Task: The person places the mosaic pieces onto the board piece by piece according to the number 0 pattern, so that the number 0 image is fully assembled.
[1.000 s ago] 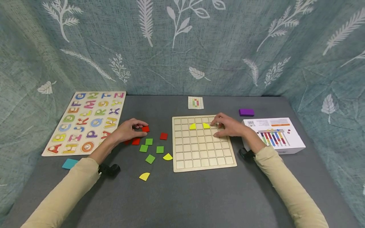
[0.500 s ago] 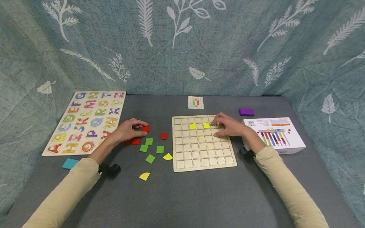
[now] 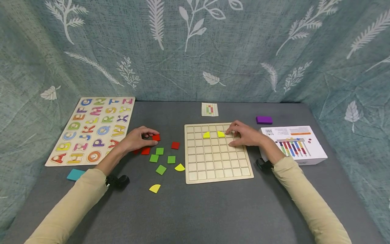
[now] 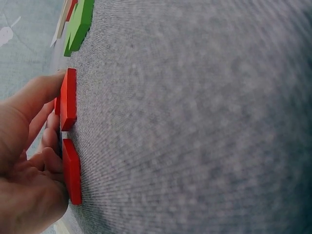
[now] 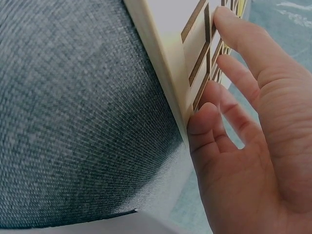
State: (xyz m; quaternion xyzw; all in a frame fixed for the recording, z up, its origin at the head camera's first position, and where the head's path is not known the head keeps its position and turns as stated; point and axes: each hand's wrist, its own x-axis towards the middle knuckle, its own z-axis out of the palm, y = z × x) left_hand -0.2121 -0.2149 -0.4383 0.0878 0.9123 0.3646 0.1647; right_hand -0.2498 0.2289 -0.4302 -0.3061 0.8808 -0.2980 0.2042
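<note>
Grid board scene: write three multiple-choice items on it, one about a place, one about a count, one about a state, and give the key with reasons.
1. Where does the purple block lie?
A. on the grid board
B. on the cloth behind the white box
C. on the alphabet puzzle

2. How many yellow pieces sit on the grid board?
A. none
B. two
C. five

3. What is the left hand doing?
A. touching a red tile
B. lying flat on the alphabet puzzle
C. lifting the white box

Key:
1 B, the block lies on grey cloth just beyond the white box, apart from the board.
2 B, two yellow pieces lie in the board's second row, by the right hand.
3 A, its fingertips rest against a red tile, seen close in the left wrist view.
</note>
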